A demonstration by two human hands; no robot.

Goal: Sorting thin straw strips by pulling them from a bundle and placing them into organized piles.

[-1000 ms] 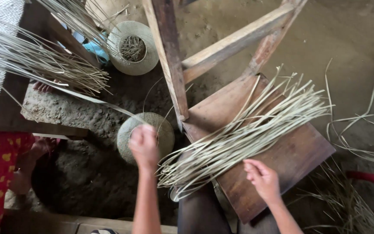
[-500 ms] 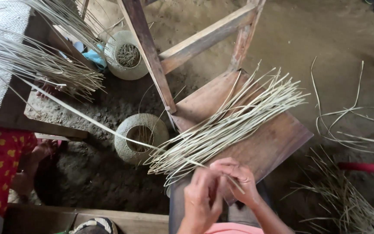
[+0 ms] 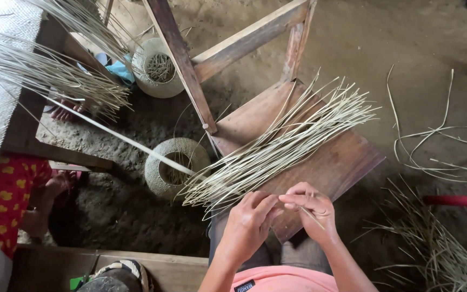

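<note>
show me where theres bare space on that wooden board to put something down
The wooden board is bare along its right corner, past the bundle of cane strips, and in a small wedge by the slanted post. The near edge is crowded: the left hand and right hand pinch a strip there.

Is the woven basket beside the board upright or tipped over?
Upright. The basket stands on the dirt floor with its round mouth facing up, and strips show inside it.

Both hands [image 3: 279, 213] pinch strip [image 3: 312, 217] w/ fingers.
</note>
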